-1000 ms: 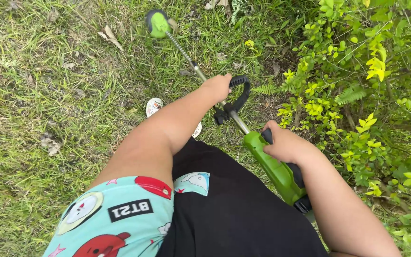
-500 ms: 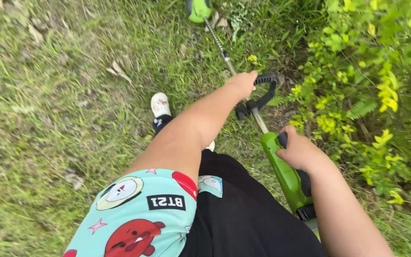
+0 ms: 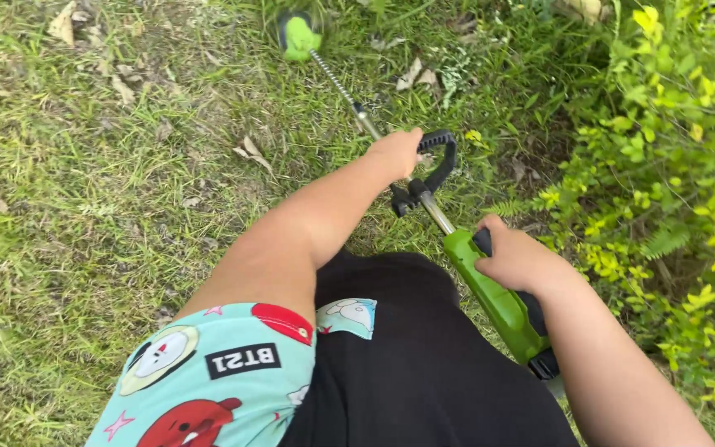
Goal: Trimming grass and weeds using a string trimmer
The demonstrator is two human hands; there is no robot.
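I hold a green and black grass trimmer (image 3: 490,290) with both hands. My left hand (image 3: 396,151) grips its black loop handle (image 3: 440,161) partway down the metal shaft (image 3: 349,99). My right hand (image 3: 516,258) is closed around the rear grip on the green body. The green cutting head (image 3: 299,37) hovers over the grass at the top of the view. My teal patterned sleeve and black shorts fill the bottom.
Patchy grass (image 3: 84,207) with dry leaves (image 3: 251,153) spreads to the left. A dense yellow-green shrub (image 3: 672,165) stands close on the right, beside the trimmer's body.
The view has swung, so the cutting head now sits further left at the top. The white shoe seen earlier is out of sight. Both hands keep the same grips.
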